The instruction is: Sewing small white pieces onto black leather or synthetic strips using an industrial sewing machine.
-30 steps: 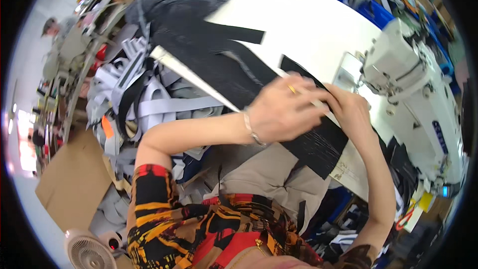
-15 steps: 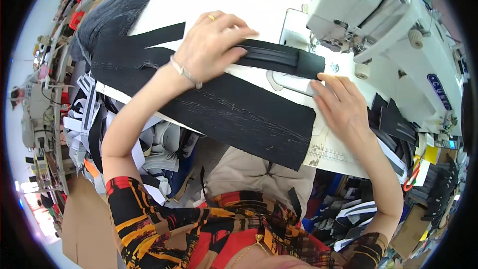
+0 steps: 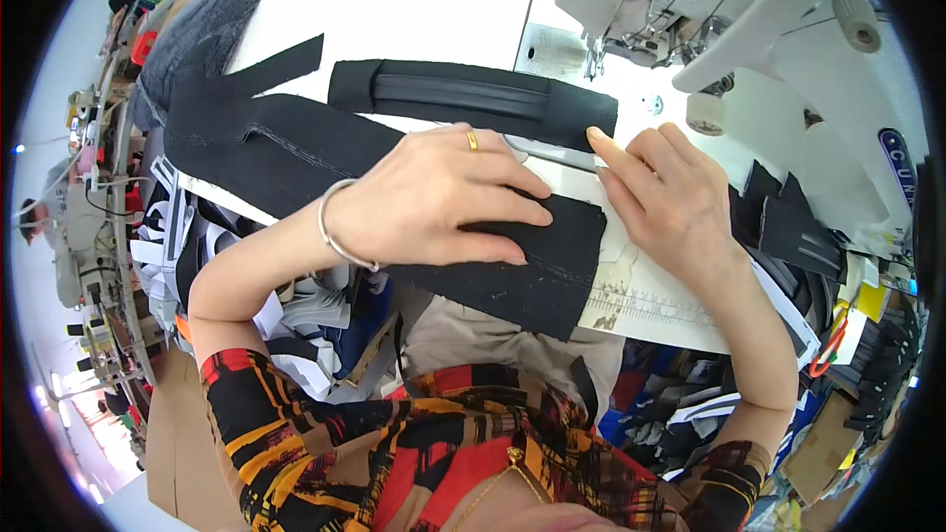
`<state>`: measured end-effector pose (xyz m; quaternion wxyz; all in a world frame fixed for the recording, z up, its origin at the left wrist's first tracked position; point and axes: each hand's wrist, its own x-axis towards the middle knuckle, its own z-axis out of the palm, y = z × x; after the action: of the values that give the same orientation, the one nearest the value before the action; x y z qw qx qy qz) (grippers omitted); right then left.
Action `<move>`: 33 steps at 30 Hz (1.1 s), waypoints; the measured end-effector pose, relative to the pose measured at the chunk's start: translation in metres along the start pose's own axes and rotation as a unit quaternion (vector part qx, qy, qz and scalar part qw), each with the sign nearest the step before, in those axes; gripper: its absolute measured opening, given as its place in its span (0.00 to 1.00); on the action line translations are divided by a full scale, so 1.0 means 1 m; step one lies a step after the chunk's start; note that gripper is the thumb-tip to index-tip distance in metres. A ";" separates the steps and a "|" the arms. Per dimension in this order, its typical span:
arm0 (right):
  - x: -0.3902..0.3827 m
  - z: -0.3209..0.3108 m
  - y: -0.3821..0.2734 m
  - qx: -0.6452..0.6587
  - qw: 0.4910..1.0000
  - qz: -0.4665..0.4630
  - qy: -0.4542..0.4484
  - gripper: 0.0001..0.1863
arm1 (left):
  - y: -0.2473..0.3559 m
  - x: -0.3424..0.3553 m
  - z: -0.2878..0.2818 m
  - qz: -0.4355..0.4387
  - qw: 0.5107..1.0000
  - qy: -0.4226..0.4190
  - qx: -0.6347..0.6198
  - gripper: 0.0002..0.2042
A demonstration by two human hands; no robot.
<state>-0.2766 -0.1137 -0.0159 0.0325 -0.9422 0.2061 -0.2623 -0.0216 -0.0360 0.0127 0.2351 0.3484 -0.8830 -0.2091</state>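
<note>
A black fabric strip [image 3: 463, 97] with a raised, shiny band along its middle lies on the white sewing table. My right hand [image 3: 675, 187] is at its right end, index fingertip touching the near corner and thumb apart below. Nearer to me, a long dark fabric panel [image 3: 325, 153] with loose threads and a seam line stretches across the table. On its right part my left hand [image 3: 443, 197] rests open, palm down with fingers spread. Beyond the strip stands the white sewing machine [image 3: 631, 0], its needle area [image 3: 594, 59] just past the strip's right part.
Dark grey cloth [image 3: 212, 25] is heaped at the far left. Small black pieces [image 3: 798, 222] lie at the table's right, near red-handled scissors [image 3: 830, 347]. Cut scraps [image 3: 315, 300] hang below the table's front edge. A printed ruler scale [image 3: 650, 303] runs along that edge.
My left hand has come off the strip's left part, moving nearer and right onto the dark panel. The strip now shows whole. My right hand stays at the strip's right end.
</note>
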 end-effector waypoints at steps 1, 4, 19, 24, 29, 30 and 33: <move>-0.001 -0.001 0.000 0.002 1.000 -0.016 -0.005 0.18 | -0.002 0.002 -0.003 -0.018 0.999 -0.010 -0.047 0.16; 0.000 -0.001 -0.001 0.014 1.000 -0.023 -0.002 0.17 | -0.003 -0.002 -0.002 -0.037 0.999 -0.009 -0.033 0.16; -0.004 0.001 0.000 0.008 0.999 -0.034 0.040 0.15 | 0.022 0.008 -0.001 -0.090 0.992 0.044 0.083 0.08; -0.006 0.003 -0.001 0.004 0.999 -0.041 0.027 0.15 | -0.016 0.036 0.004 -0.125 0.967 0.117 0.189 0.04; -0.009 0.002 -0.005 -0.008 0.998 -0.056 -0.002 0.20 | -0.029 0.041 0.012 -0.067 0.929 0.086 0.355 0.10; -0.009 0.002 -0.005 -0.008 0.999 -0.054 -0.002 0.20 | -0.030 0.041 0.013 0.008 0.912 0.119 0.393 0.11; -0.009 0.003 -0.004 -0.011 0.999 -0.052 0.004 0.21 | -0.036 0.040 0.009 0.074 0.927 0.083 0.359 0.16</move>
<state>-0.2813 -0.1067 -0.0220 0.0079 -0.9508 0.1601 -0.2650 -0.0338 -0.0865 -0.0030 0.1810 0.3591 -0.8997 0.1698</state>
